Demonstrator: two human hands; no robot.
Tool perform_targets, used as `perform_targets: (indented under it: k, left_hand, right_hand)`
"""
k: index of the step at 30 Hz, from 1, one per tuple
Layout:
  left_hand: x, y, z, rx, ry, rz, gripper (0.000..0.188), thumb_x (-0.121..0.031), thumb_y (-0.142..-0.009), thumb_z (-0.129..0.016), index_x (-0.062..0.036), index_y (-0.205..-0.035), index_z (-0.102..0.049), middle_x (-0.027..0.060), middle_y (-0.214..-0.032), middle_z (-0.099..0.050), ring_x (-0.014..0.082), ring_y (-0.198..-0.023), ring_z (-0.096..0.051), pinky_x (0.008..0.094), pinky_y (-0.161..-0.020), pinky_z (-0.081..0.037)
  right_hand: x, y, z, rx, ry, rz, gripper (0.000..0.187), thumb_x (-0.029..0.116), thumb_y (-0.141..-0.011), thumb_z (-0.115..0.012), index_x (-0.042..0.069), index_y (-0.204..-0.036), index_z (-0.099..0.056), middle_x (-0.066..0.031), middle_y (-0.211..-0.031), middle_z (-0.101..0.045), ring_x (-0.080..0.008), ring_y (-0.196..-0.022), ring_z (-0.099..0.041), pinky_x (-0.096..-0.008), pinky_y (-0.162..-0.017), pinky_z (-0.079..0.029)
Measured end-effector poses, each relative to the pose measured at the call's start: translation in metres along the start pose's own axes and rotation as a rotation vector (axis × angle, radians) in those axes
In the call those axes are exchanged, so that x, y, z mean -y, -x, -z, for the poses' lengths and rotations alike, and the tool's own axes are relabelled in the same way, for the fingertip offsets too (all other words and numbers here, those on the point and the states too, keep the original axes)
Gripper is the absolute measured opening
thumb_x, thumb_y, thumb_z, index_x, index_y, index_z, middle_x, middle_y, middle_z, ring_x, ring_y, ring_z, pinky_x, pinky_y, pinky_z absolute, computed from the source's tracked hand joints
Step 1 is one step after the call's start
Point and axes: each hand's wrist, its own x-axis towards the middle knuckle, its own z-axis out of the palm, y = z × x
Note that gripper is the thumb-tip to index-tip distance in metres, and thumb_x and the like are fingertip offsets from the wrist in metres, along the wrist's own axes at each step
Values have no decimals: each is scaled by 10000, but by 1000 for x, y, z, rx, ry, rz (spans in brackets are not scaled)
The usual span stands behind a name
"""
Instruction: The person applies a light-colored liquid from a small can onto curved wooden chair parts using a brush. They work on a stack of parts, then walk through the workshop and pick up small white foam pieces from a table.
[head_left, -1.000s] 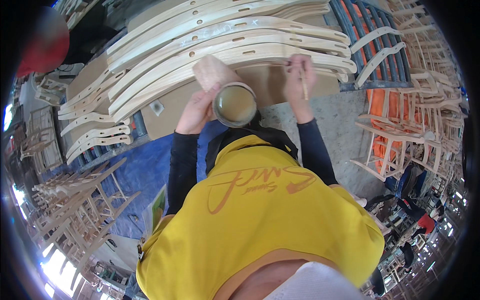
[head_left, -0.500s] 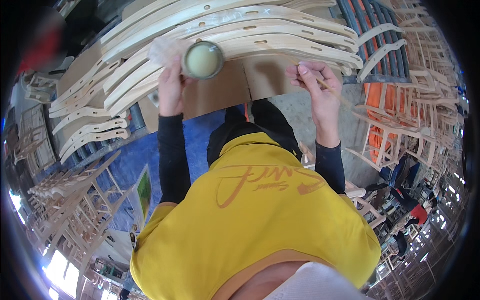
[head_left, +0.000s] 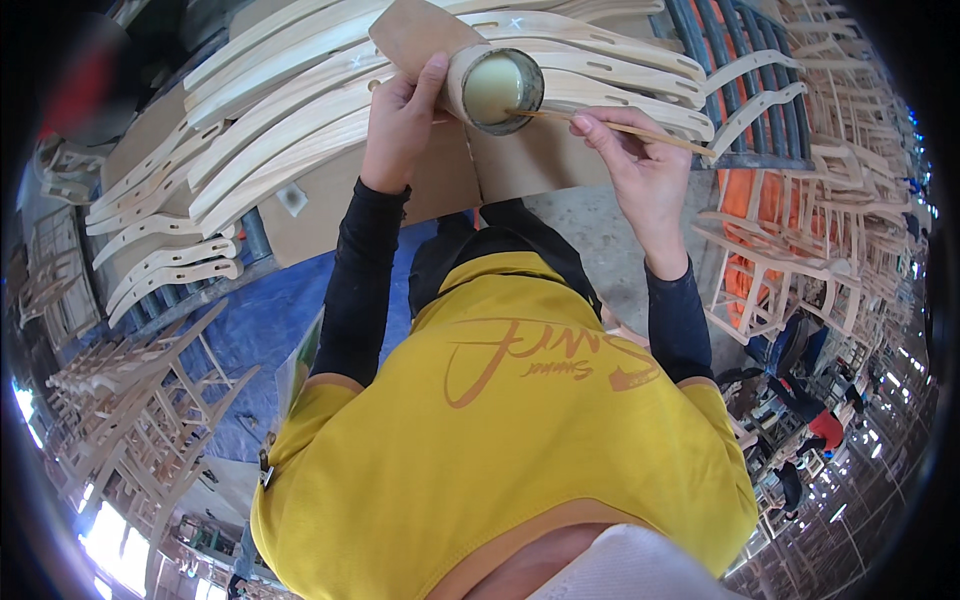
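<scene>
My left hand (head_left: 395,125) is closed round the side of a round cup (head_left: 456,88), tilted so its mouth shows. Pale greenish-yellow liquid (head_left: 490,82) lies inside. A flat tan piece (head_left: 422,32) juts out past my left fingers beside the cup; whether it is joined to the cup I cannot tell. Between the thumb and fingers of my right hand (head_left: 645,180) is a thin wooden stick (head_left: 650,134), its tip dipped in the liquid at the cup's near right side. Below both hands lie curved, slotted wooden slats (head_left: 600,92) in rows.
The slats rest on cardboard (head_left: 530,165) over a rack of dark rollers (head_left: 745,60). Shorter curved pieces (head_left: 170,270) lie at the left. Wooden frames (head_left: 800,270) crowd the right side, and more stacked frames (head_left: 140,400) stand at the lower left. Other people (head_left: 820,425) are far off right.
My left hand has brought the cup to the right and tilted it. My right hand has swung the stick's tip into the cup; before, the stick was apart from it.
</scene>
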Motion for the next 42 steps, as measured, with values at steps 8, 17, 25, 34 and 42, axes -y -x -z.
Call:
perform_targets:
  k: [8,17,25,34,42]
  left_hand:
    - [1,-5,-28,18,42,-42,414,-352,-955,-554,45,-1015,-654,72,-863,-679,104,-736,-643,241,-632,-539]
    - [18,-16,-36,55,61,77,412,-369,-955,-543,23,-1037,-638,83,-910,-682,137,-803,-665,287,-742,-556]
    - [37,-24,-54,62,117,110,425,-359,-947,-563,55,-959,-658,82,-841,-670,134,-700,-649,255,-607,-550]
    - [52,-21,-50,29,129,171,418,-351,-948,-562,56,-1000,-641,84,-862,-666,135,-724,-649,254,-599,-550]
    - [49,-13,-36,26,83,191,391,-354,-954,-554,21,-1010,-648,62,-851,-668,108,-712,-639,248,-607,-537]
  right_hand:
    - [-12,2,12,21,-273,-129,179,90,-883,-661,-63,-976,-651,-127,-876,-693,-152,-800,-677,-226,-726,-540]
    - [-37,1,23,-63,-620,-346,172,107,-918,-610,0,-1052,-595,-133,-970,-677,-211,-936,-671,-267,-793,-547]
    - [-67,-3,31,-124,-628,-445,184,151,-929,-605,-5,-1024,-586,-133,-967,-675,-189,-887,-675,-248,-732,-552]
    - [-79,-25,80,-374,-364,-166,159,156,-935,-600,3,-975,-590,-127,-961,-676,-156,-849,-665,-253,-722,-538]
    - [-134,-46,86,-338,365,104,207,195,-866,-689,2,-888,-616,-74,-742,-701,-125,-691,-692,-232,-618,-507]
